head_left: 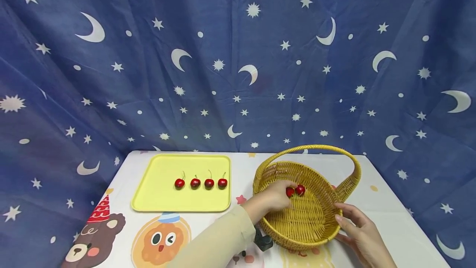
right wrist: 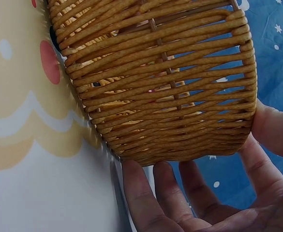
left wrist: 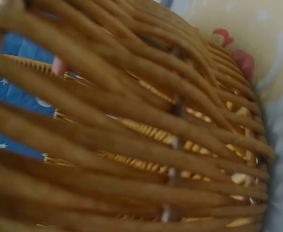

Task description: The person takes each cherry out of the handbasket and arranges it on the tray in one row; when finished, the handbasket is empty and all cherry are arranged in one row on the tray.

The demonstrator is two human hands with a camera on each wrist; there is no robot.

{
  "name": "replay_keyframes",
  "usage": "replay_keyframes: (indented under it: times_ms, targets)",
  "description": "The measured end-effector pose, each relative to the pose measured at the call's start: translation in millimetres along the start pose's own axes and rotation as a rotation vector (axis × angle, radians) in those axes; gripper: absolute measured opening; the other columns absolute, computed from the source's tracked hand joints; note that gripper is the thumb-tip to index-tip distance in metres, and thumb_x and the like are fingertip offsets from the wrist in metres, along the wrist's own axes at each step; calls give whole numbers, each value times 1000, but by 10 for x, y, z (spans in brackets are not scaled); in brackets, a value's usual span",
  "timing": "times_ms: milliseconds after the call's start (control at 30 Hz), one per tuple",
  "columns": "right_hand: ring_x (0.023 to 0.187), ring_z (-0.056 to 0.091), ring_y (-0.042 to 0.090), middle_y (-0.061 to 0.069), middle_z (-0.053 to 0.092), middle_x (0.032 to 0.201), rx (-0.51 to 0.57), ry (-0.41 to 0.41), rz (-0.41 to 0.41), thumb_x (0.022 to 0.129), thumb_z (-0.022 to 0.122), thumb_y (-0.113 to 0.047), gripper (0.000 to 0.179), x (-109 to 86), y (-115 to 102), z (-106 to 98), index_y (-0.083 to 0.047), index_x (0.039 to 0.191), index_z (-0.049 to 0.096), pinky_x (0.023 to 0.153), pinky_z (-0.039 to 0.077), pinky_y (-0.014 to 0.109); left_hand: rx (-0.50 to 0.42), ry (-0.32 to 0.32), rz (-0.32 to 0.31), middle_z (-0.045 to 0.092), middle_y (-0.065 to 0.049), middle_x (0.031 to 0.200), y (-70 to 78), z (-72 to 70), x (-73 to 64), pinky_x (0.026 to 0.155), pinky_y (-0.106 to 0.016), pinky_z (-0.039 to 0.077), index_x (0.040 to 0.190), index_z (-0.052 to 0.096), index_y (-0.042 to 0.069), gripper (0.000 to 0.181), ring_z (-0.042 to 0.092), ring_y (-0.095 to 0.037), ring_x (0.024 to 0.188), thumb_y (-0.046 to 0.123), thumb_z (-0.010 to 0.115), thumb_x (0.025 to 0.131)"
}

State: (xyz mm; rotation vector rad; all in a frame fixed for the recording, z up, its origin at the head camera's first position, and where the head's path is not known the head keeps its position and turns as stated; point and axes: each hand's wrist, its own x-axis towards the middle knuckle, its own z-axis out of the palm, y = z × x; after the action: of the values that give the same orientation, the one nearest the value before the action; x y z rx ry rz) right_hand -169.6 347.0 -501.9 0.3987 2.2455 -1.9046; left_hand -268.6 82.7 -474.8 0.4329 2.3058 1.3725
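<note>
"In the lower left of the frame, what is there?"

"A yellow tray [head_left: 160, 185]. A row of four cherries [head_left: 195, 183] runs along its right half, stems pointing up the frame, each one apart from its neighbour."

"And moving right, just below the centre?"

"The left hand [head_left: 276, 195], at the end of a pale sleeve [head_left: 215, 241]. It reaches down inside a basket [head_left: 305, 218], right up against the left one of a pair of cherries [head_left: 300, 190], and partly covers it."

"Is it pinching that one?"

"I cannot tell. From the head view the fingertips are partly hidden, and the left wrist view is mostly filled with the basket's weave."

"What about the lower right?"

"The right hand [head_left: 358, 228] grips the basket by its rim, thumb at the edge and fingers against the outer wall. The right wrist view shows that well. I'd judge it is steadying the basket."

"So how far along is all this?"

"Partway, by my reading. Six cherries are in sight: four on the tray, two in the basket. The row looks settled, evenly laid and untouched by either hand. The work at the basket looks unfinished, since the left hand is right at that pair and neither cherry is out."
</note>
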Motion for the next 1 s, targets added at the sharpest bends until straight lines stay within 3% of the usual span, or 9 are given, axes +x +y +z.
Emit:
replay_keyframes:
  times_ms: [100, 267, 467, 567, 767, 867, 1000]
  targets:
    - [116, 62, 7, -2, 53, 134, -5, 1, 5, 108, 67, -30, 49, 13, -9, -3, -16, 152, 53, 93, 64, 44, 91, -2, -3, 73, -6, 129, 6, 10, 14, 59, -25, 36, 129, 77, 12, 64, 48, -14, 75, -21, 66, 75]
    - [114, 62, 6, -2, 54, 131, 1, 2, 25, 107, 68, -28, 47, 22, 0, 2, -17, 151, 55, 93, 64, 45, 243, -20, 2, 78, 0, 114, -15, 46, 3, 74, -21, 45, 106, 83, 17, 41, 59, -7, 92, -13, 78, 79]
    - [113, 62, 4, -3, 54, 132, 9, -3, 57, 107, 69, -31, 45, 58, -7, -22, -23, 150, 57, 96, 64, 47, 370, -20, 40, 76, 6, 106, 24, 63, 0, 69, -21, 44, 99, 83, 21, 35, 56, -7, 84, -10, 76, 83]
    - [113, 62, 3, -3, 54, 133, 6, -4, 69, 107, 69, -31, 45, 55, -14, -39, -25, 149, 57, 97, 64, 48, 342, -5, 64, 74, 8, 104, 48, 59, -16, 72, -20, 46, 100, 81, 20, 30, 56, -5, 84, -6, 80, 84]
    - [113, 63, 4, -4, 55, 130, 4, -2, 41, 107, 68, -31, 43, 37, -8, -56, -23, 148, 58, 94, 64, 47, 198, -4, 145, 75, 13, 101, 118, -15, -126, 86, -20, 52, 102, 82, 18, 26, 63, 0, 93, 2, 89, 83]
    - [112, 63, 4, -4, 55, 128, 9, 1, 24, 107, 68, -30, 41, 33, -1, -50, -23, 147, 59, 93, 64, 46, 150, -25, 189, 76, 15, 112, 172, -105, -283, 89, -21, 51, 106, 83, 21, 24, 63, 1, 99, 8, 88, 87]
    - [113, 62, 6, -3, 55, 128, 21, -3, 8, 107, 68, -29, 42, 33, 9, -32, -20, 147, 58, 92, 64, 46, 79, -29, 215, 73, 15, 122, 213, -258, -596, 89, -22, 50, 114, 82, 28, 26, 60, 1, 99, 13, 84, 93]
